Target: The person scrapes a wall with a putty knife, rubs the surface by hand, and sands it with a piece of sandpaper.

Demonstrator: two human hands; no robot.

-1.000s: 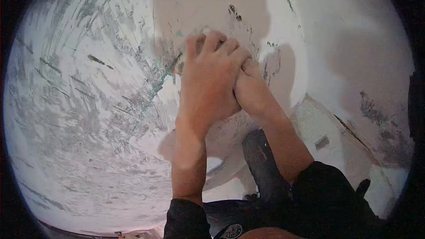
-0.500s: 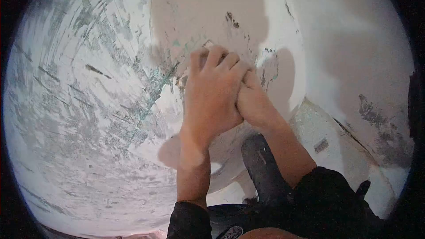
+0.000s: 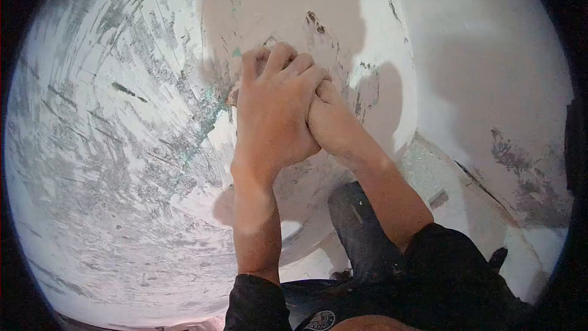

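Note:
My left hand [image 3: 275, 107] lies on top of my right hand [image 3: 334, 119], its fingers bent over it near the middle of a white, grey-streaked surface [image 3: 147, 165]. The fingers of my right hand are mostly hidden under the left. A small edge of something pale brown [image 3: 233, 95] shows beside the left hand; I cannot make out what it is, nor whether the right hand holds it. Both hands are pressed together against the surface, over a patch with greenish marks.
A dark-trousered leg [image 3: 361, 227] is below the hands. To the right stands a pale wall [image 3: 490, 86] with dark stains and a cracked lower edge. Speckled floor [image 3: 429, 168] shows between them. Shadows fall across the upper surface.
Both hands, still together, have moved up and to the left across the surface. The view has shifted slightly.

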